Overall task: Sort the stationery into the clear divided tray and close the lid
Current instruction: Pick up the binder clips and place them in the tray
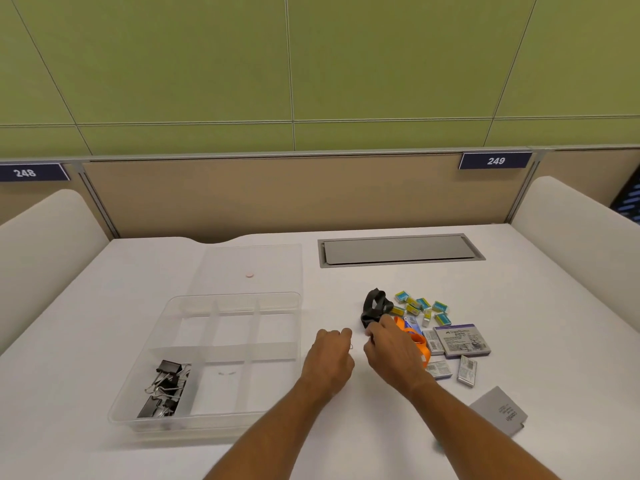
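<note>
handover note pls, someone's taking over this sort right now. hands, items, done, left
Left hand: closed, pinching something small, maybe a paper clip; too small to tell.
Right hand: fingers curled beside the orange-handled scissors; grip unclear.
Done: binder clips in near-left compartment of the clear tray.
Left: black scissors, small erasers, staple boxes, grey card, all loose on the table. Lid lies behind the tray, off.

Both hands hover curled beside the clear tray.
</note>
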A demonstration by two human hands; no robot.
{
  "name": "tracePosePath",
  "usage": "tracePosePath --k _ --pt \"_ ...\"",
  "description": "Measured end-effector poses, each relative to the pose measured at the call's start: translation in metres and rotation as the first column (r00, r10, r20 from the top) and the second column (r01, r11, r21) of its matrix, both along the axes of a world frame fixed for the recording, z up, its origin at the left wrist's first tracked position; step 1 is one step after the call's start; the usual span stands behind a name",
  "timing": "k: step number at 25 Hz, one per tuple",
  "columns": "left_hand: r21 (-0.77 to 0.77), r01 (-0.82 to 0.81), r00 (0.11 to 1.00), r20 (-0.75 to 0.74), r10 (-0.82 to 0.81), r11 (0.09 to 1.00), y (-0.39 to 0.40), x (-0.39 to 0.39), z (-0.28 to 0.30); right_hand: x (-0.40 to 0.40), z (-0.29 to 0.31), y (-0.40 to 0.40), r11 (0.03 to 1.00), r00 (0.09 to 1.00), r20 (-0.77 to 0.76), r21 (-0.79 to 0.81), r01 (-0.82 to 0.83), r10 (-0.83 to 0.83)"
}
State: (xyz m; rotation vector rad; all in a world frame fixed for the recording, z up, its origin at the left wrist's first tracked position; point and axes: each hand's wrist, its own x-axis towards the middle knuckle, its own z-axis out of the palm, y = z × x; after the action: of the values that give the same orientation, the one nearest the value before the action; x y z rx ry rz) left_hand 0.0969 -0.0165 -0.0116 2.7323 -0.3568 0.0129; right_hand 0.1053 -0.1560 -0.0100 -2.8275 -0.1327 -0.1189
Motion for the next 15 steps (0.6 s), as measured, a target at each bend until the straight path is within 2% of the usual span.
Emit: tracePosePath --k 9,15 --pt "-0.082 -0.055 0.986 0.15 0.067 0.995 0.065 -0.011 0.023 -0.003 0.017 0.061 0.998 0.995 0.096 0.041 -0.042 0.038" --pt "-0.075 -0.253 0.946 0.191 0.263 0.965 0.147 -0.025 0.024 -0.009 0.021 0.119 0.986 0.985 0.136 0.111 -0.124 0.109"
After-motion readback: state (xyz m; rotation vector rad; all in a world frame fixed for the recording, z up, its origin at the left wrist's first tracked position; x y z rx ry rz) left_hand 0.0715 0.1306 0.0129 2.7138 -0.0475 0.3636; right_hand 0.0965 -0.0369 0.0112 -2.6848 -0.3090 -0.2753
